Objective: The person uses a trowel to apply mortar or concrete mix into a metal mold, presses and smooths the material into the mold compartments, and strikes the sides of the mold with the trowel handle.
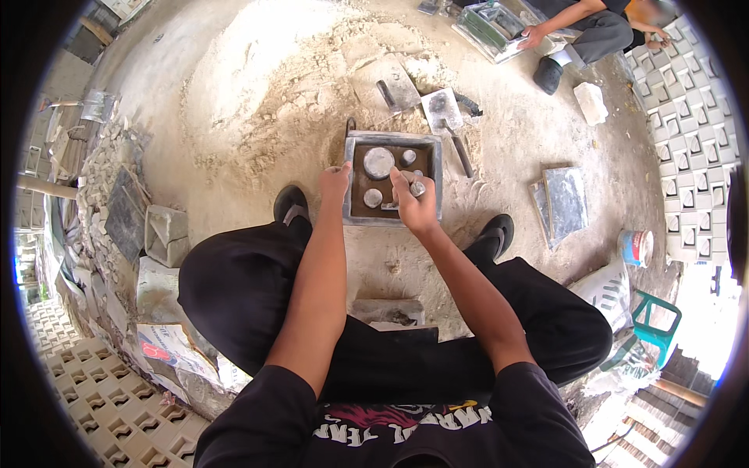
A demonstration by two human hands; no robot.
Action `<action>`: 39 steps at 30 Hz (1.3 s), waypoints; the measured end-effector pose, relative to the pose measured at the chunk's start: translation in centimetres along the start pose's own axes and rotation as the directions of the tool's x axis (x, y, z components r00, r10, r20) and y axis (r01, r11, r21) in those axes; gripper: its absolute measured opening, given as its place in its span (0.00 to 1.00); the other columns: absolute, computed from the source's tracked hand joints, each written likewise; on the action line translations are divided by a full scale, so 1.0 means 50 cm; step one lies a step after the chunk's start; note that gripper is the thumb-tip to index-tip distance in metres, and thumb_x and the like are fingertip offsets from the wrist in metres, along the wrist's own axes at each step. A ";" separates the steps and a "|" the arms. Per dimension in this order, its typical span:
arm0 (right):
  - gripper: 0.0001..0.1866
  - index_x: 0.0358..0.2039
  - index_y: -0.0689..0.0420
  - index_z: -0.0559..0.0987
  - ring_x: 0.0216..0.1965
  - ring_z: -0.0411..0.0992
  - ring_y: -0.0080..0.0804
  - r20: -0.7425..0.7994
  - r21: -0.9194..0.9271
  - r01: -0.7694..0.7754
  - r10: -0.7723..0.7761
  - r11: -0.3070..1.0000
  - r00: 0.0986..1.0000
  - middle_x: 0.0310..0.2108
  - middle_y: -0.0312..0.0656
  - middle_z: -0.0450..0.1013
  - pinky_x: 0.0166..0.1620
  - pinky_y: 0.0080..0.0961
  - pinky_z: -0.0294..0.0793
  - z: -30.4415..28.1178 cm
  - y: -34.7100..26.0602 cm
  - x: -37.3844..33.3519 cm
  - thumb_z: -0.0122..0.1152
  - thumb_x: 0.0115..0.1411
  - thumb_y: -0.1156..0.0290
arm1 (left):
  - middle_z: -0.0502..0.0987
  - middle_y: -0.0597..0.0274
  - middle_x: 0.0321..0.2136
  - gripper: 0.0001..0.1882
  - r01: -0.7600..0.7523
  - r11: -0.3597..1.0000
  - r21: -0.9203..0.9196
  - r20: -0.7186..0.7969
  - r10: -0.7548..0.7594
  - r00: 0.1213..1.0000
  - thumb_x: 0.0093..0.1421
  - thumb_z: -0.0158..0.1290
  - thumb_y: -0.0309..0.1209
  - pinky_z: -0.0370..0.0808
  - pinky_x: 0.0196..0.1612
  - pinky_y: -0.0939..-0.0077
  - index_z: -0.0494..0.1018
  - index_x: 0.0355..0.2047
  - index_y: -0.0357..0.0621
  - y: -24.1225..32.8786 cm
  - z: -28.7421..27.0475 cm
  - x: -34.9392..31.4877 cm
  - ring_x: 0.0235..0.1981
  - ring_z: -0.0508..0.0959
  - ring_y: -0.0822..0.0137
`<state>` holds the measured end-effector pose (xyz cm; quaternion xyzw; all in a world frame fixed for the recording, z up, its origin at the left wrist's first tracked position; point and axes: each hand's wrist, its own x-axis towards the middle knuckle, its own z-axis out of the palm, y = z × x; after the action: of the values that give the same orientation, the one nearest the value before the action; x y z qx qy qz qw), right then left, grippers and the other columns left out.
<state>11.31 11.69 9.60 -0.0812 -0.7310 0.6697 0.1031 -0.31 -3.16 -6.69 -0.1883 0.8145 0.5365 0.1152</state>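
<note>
Between my feet lies a square grey moulding frame [392, 221] filled with brown sand. Set in the sand are a large pale disc [379, 163], a smaller disc [373, 198] below it and a small round piece [408, 157] at the upper right. My left hand [335, 179] grips the frame's left rim. Over the right part of the sand, my right hand [416, 204] is closed around a small tool [418, 189]; its round grey handle end shows. Fingers hide most of the tool, so its kind is unclear.
Beyond the frame lie a trowel [460, 156], a pale square plate [441, 109] and a board [390, 82] on loose sand. Flat slabs [563, 204], a bucket [637, 248] and a green stool [657, 326] stand right. A co-worker's hand [533, 36] touches another frame [493, 30].
</note>
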 end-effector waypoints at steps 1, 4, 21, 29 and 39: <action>0.21 0.13 0.61 0.66 0.17 0.54 0.16 0.023 -0.022 0.044 -0.044 0.999 0.999 0.11 0.31 0.58 0.20 0.23 0.53 -0.002 -0.008 -0.011 0.53 0.64 0.68 | 0.79 0.51 0.23 0.22 0.004 1.000 -0.027 0.001 -0.004 1.000 0.52 0.60 0.45 0.72 0.35 0.65 0.79 0.27 0.33 -0.002 -0.001 -0.005 0.28 0.79 0.61; 0.19 0.16 0.63 0.68 0.18 0.54 0.16 0.176 -0.066 0.183 -0.169 0.981 0.970 0.12 0.33 0.59 0.21 0.23 0.55 0.007 -0.002 -0.037 0.53 0.63 0.70 | 0.80 0.53 0.24 0.19 0.019 0.998 -0.064 -0.003 -0.020 1.000 0.52 0.62 0.42 0.72 0.34 0.67 0.80 0.31 0.34 -0.039 -0.028 0.031 0.28 0.78 0.64; 0.21 0.13 0.59 0.66 0.18 0.55 0.12 0.003 -0.016 0.097 -0.097 0.995 0.995 0.13 0.27 0.60 0.20 0.21 0.53 0.006 0.009 -0.030 0.53 0.64 0.69 | 0.82 0.51 0.29 0.19 -0.130 0.991 -0.044 -0.052 0.128 0.990 0.55 0.58 0.42 0.73 0.37 0.68 0.80 0.35 0.35 -0.030 -0.008 -0.038 0.32 0.81 0.62; 0.23 0.14 0.59 0.64 0.17 0.53 0.13 -0.033 -0.024 0.164 -0.165 0.986 0.986 0.13 0.27 0.58 0.20 0.21 0.51 0.055 -0.013 -0.048 0.49 0.67 0.66 | 0.78 0.61 0.22 0.16 0.110 0.945 -0.309 0.107 -0.081 0.991 0.52 0.63 0.40 0.71 0.28 0.70 0.81 0.33 0.39 -0.016 -0.025 -0.026 0.22 0.74 0.68; 0.19 0.18 0.60 0.64 0.22 0.51 0.16 -0.134 -0.199 0.217 -0.246 0.956 0.960 0.16 0.30 0.55 0.22 0.23 0.55 0.132 0.016 -0.028 0.50 0.67 0.67 | 0.69 0.70 0.14 0.15 0.233 0.912 -0.339 0.219 -0.165 0.962 0.51 0.64 0.41 0.62 0.16 0.73 0.79 0.24 0.40 -0.016 -0.041 -0.012 0.13 0.67 0.73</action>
<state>10.94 5.08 8.20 -0.0564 -0.7831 0.5747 0.2307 0.59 -5.23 -6.32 -0.2376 0.6641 0.6776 0.2083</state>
